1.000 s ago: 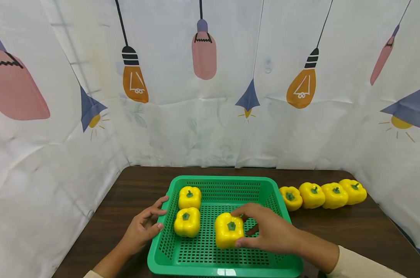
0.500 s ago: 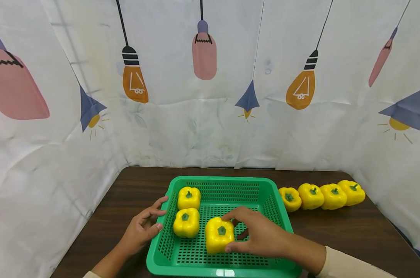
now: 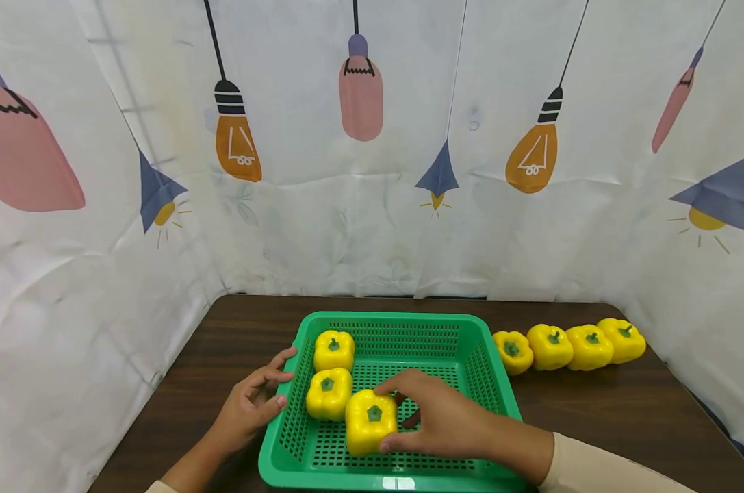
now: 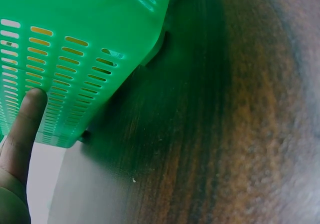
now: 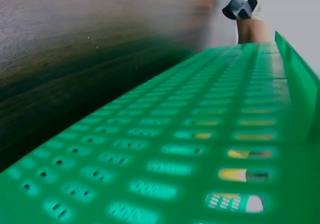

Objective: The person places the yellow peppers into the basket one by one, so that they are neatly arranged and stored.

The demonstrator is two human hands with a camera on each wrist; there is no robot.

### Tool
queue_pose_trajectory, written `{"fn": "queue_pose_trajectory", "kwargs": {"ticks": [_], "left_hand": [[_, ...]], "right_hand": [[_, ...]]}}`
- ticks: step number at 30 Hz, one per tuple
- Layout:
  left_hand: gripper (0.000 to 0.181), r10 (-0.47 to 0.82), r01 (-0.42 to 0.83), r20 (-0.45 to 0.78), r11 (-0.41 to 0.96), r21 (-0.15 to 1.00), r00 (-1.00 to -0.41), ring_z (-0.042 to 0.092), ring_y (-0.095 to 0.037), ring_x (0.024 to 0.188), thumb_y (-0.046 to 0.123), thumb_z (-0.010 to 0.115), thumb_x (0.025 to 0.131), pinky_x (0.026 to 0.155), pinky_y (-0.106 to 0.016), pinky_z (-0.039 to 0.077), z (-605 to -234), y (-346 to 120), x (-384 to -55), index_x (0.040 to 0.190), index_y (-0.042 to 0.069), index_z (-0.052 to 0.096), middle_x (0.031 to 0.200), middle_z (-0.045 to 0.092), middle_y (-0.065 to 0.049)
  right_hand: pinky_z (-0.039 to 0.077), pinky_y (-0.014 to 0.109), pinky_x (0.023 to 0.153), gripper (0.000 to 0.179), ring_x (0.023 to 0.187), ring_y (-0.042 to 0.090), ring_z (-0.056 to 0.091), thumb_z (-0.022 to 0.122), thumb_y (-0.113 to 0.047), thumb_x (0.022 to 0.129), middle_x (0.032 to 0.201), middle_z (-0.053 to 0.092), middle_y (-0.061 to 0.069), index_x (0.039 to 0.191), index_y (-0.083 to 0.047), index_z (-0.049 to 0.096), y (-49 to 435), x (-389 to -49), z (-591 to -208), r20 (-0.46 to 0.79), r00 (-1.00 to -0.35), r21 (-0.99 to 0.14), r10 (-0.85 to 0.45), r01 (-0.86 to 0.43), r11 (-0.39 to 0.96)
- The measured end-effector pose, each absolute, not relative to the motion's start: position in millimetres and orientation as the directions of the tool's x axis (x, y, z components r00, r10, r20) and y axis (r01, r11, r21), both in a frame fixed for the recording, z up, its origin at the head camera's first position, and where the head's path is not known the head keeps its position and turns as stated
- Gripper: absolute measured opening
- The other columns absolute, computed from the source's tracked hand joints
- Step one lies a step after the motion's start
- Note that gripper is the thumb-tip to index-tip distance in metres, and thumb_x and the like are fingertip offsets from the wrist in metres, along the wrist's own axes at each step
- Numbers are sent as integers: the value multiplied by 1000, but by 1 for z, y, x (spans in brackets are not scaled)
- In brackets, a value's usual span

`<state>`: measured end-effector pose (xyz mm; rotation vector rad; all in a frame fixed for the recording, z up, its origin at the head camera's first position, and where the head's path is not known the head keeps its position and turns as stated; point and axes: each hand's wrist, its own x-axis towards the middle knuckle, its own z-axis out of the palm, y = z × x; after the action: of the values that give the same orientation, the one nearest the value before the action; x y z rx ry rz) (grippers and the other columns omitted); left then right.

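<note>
My right hand [image 3: 442, 421] pinches a yellow bell pepper [image 3: 370, 423] between thumb and fingers, over the near middle of the green basket [image 3: 402, 319]. Two more yellow peppers sit inside along the left wall: a far one [image 3: 334, 350] and a nearer one [image 3: 329, 394], which the held pepper almost meets. My left hand [image 3: 248, 405] rests against the basket's left side with its fingers extended; in the left wrist view one finger [image 4: 22, 134] lies at the slotted wall [image 4: 75, 84]. From the right wrist camera only the basket's outer wall [image 5: 165, 129] shows, the right hand being hidden.
Right of the basket, several yellow peppers [image 3: 552, 347] stand in a slanting row, the nearest close to the rim. The dark wooden table [image 3: 599, 411] carries everything. A white sheet printed with lamps [image 3: 347, 226] hangs behind and at both sides.
My right hand has carried its pepper left and slightly toward me, up beside the nearer pepper in the basket. The left hand has stayed in place.
</note>
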<state>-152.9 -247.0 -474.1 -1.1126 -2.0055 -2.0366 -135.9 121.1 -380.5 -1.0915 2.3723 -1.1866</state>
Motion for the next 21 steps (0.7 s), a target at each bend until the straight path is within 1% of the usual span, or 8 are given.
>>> {"fn": "queue_pose_trajectory", "kwargs": {"ticks": [7,12,21], "left_hand": [[34,423,529,540,-156,834,-727,25,-17,153,-21,48,93,116,-23,28,-474,-247,-154,127,-17,51,162,31,-22],[35,421,527,534,-143,838,-733,25,-16,153,-21,48,93,116,-23,28,-474,-247,-153,128,-15,52,162,30,-23],[34,421,525,527,-132,841,-738,26,-15,152,-21,48,93,115,-23,29,-473,-247,-153,127,-17,51,162,31,-21]], "right_hand": [[57,19,75,60,110,5,57,81,-43,88,132,56,-4,137,-18,58,110,-134,-383,66,-676,-777,-734,-496,387],[56,17,75,59,109,4,57,80,-43,88,132,56,-5,137,-18,58,102,-133,-385,74,-668,-746,-740,-530,404],[55,15,71,60,108,2,57,80,-44,89,130,57,-5,137,-17,58,88,-133,-385,66,-650,-725,-757,-553,411]]}}
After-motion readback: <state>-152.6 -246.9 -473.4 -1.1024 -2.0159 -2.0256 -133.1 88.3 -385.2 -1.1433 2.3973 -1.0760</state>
